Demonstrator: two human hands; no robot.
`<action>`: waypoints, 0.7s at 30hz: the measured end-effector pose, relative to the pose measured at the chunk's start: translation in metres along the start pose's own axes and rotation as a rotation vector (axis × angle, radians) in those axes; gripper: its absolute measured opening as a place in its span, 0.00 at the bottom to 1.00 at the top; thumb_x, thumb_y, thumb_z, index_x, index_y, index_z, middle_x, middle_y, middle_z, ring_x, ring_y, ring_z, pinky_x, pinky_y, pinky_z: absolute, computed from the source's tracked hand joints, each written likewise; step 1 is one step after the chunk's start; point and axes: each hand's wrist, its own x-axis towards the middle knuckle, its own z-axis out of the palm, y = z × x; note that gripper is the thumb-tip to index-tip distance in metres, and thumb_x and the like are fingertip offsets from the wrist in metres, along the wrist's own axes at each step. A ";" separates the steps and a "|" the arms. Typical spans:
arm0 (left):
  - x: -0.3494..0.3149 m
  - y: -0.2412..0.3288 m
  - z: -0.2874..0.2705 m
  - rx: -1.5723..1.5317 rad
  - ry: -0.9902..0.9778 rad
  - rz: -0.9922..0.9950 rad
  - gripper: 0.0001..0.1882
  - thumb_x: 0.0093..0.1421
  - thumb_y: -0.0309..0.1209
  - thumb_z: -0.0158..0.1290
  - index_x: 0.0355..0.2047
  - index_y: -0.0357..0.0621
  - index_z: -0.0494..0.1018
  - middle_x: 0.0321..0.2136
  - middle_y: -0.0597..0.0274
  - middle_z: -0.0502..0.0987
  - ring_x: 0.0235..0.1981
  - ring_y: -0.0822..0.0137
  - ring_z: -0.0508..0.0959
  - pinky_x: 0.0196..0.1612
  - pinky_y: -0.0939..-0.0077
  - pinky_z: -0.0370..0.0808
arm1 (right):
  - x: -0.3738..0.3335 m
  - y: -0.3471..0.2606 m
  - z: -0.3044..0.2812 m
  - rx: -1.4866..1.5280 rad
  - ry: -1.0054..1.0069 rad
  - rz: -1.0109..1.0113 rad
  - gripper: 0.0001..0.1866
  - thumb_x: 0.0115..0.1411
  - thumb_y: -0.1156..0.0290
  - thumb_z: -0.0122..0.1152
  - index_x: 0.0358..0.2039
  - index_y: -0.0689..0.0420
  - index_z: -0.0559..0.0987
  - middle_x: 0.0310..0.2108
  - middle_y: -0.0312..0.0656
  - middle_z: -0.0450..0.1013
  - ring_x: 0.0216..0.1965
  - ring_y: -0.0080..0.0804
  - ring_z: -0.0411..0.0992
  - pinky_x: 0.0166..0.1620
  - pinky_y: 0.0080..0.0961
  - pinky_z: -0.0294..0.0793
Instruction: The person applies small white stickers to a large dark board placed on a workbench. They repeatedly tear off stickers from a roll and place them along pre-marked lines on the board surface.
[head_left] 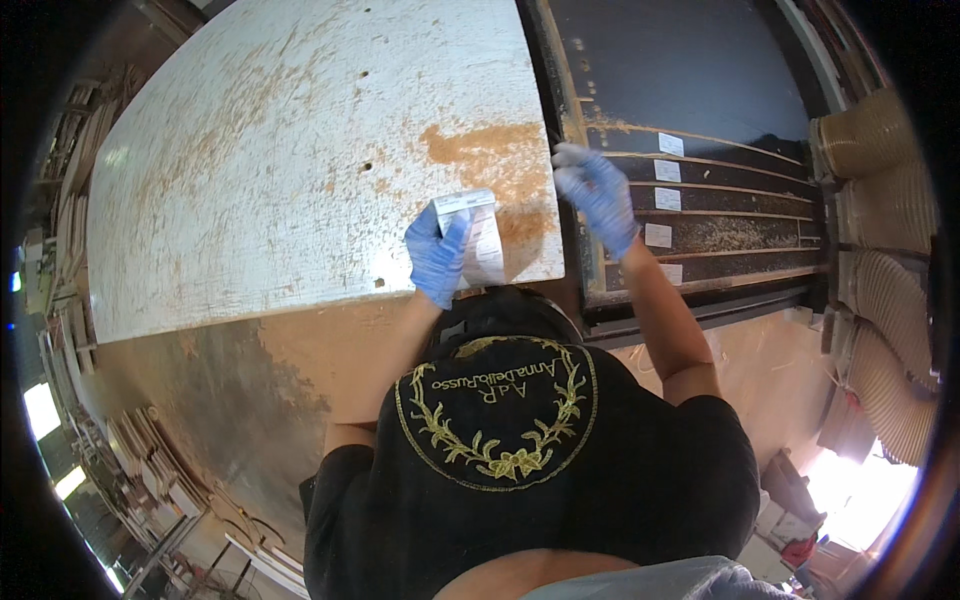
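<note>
My left hand (437, 258), in a blue glove, is closed on a folded strip of white labels (484, 240) over the near right corner of a worn white board (300, 200). The strip's lower end hangs down toward my waist. My right hand (598, 198), also gloved in blue, is over the gap between the board and a row of dark panels (730, 203). Its fingers are bent and apart, and I see nothing between them. White labels (668, 199) are stuck on the dark panels, one on each narrow strip.
Brown sawdust (485, 145) lies on the board's right part, and wood chips (745, 235) on one dark strip. Beyond the panels on the right are ribbed hoses (885, 170). Stacked wooden pieces (150, 465) stand at the left.
</note>
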 end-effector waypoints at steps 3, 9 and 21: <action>-0.002 0.010 0.000 0.006 -0.017 0.078 0.13 0.54 0.33 0.52 0.36 0.36 0.72 0.29 0.62 0.75 0.29 0.76 0.72 0.33 0.81 0.70 | -0.015 -0.020 0.044 -0.137 -0.151 -0.020 0.26 0.46 0.67 0.64 0.47 0.54 0.69 0.36 0.40 0.71 0.35 0.24 0.68 0.41 0.20 0.70; -0.003 -0.001 0.002 0.042 -0.006 0.033 0.13 0.52 0.32 0.53 0.35 0.36 0.72 0.27 0.61 0.75 0.28 0.75 0.72 0.33 0.80 0.70 | -0.019 -0.013 0.073 0.002 -0.100 0.001 0.18 0.48 0.71 0.63 0.41 0.56 0.74 0.30 0.36 0.70 0.28 0.21 0.67 0.36 0.18 0.69; -0.020 -0.015 -0.019 0.097 -0.073 -0.198 0.12 0.51 0.32 0.55 0.33 0.36 0.73 0.24 0.64 0.75 0.26 0.75 0.71 0.31 0.80 0.69 | 0.058 0.048 -0.080 0.419 0.548 0.137 0.07 0.51 0.69 0.59 0.29 0.56 0.74 0.28 0.38 0.72 0.27 0.22 0.71 0.28 0.19 0.73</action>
